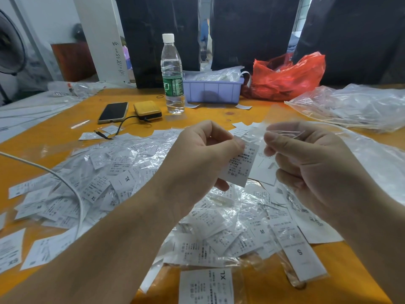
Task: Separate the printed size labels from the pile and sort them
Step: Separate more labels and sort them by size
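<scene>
An orange table [219, 115] is covered by a wide pile of printed size labels [114, 172]. Above the pile, one printed label [240, 164] is pinched by the left hand [197, 159]; a clear plastic sleeve [282, 132] is gripped by the right hand [306, 163].

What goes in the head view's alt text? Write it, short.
Two hands work above a pile of labels on an orange table: the left hand pinches a printed label, the right hand holds clear plastic. Behind stand a water bottle and phone.
</scene>
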A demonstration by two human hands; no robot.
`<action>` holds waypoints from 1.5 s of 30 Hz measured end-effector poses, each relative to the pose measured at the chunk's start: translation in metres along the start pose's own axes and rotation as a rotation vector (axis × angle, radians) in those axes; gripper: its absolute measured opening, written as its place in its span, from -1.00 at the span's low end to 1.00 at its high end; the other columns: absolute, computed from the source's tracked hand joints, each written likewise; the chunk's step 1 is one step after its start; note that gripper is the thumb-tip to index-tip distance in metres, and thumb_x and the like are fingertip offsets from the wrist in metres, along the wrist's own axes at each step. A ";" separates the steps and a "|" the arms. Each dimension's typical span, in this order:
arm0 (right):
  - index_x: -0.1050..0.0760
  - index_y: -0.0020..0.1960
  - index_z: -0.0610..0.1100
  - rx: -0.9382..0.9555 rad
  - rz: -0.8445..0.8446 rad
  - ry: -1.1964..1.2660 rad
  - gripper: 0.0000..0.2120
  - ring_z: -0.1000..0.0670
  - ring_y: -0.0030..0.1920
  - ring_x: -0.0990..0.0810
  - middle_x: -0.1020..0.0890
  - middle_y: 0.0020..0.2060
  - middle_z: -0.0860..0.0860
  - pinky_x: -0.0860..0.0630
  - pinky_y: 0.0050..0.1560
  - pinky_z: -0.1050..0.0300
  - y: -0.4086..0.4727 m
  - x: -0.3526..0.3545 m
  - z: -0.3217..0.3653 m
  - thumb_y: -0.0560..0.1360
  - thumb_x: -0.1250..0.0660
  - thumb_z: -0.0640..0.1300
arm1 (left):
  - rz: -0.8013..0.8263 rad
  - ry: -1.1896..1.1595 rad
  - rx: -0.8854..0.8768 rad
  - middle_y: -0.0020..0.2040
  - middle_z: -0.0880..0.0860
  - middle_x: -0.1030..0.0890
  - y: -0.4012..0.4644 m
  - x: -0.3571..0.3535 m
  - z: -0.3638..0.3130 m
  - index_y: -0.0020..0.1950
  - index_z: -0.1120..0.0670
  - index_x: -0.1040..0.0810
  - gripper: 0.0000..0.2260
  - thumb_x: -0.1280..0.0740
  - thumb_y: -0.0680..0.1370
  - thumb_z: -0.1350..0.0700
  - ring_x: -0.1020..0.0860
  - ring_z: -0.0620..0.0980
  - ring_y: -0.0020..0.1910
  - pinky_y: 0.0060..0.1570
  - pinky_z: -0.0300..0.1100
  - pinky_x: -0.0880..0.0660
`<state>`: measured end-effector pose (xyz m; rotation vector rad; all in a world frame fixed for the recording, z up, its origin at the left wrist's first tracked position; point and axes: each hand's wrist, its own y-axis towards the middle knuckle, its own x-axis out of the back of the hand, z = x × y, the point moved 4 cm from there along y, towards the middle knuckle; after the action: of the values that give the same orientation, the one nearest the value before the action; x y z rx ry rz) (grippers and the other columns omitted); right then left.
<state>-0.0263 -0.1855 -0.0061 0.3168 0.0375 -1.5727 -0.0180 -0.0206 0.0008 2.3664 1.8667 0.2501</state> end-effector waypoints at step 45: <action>-0.56 -0.04 -0.19 0.030 0.068 -0.120 -0.74 0.07 -0.56 -0.07 -0.33 -0.61 0.08 -0.11 -0.59 0.26 -0.005 -0.008 0.000 0.29 -0.45 -0.21 | 0.071 0.051 0.007 -0.32 0.02 -0.64 0.002 -0.002 0.004 -0.21 0.08 -0.55 -0.88 -0.46 0.48 0.13 -0.57 -0.10 -0.40 -0.51 -0.25 -0.44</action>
<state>-0.0313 -0.1777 -0.0057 0.2448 -0.0892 -1.5233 -0.0156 -0.0231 -0.0033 2.4561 1.8098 0.3137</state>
